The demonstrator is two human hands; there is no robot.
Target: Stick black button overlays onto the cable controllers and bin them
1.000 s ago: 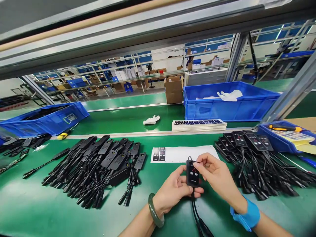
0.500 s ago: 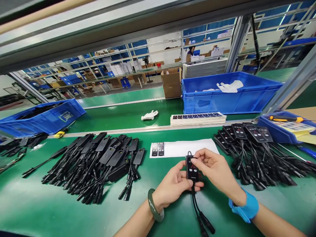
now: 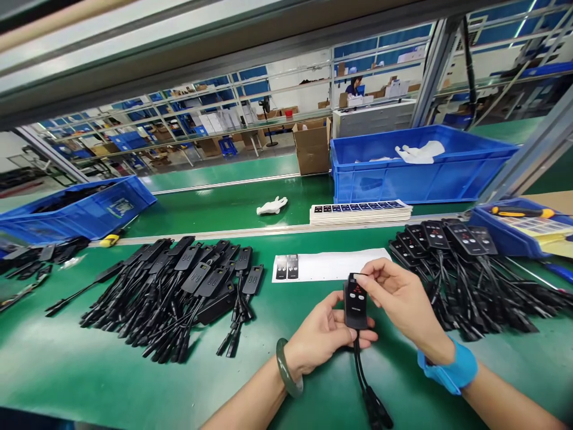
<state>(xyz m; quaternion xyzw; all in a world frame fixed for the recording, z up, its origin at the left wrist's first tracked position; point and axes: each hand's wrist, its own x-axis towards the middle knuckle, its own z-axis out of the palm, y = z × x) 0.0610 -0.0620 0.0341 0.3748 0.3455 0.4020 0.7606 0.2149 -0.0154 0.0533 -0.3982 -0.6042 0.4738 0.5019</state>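
My left hand [image 3: 324, 331] is closed around a black controller box [image 3: 356, 322], which stands tilted up with two cables [image 3: 362, 370] hanging from its lower end. Over the box's face is a black label [image 3: 357, 297] with red marks and two pale button areas. My right hand [image 3: 398, 295] pinches the label's upper right corner between thumb and fingers. Whether the label lies fully flat on the box cannot be made out. Just behind the hands lies a white backing sheet [image 3: 331, 266] bearing two black labels [image 3: 287, 267] at its left end.
Cabled boxes without labels [image 3: 197, 278] are heaped at left; labelled ones [image 3: 463, 236] at right. Behind are stacked label sheets [image 3: 360, 213], a white glove [image 3: 272, 206] and a large blue bin [image 3: 412, 179]. A small blue tray [image 3: 505, 230] holds a screwdriver [image 3: 521, 212].
Both hands and the box have shifted slightly right. The label now sits higher against the box, showing more bare casing below, and the hanging loop at the box's top is hidden.
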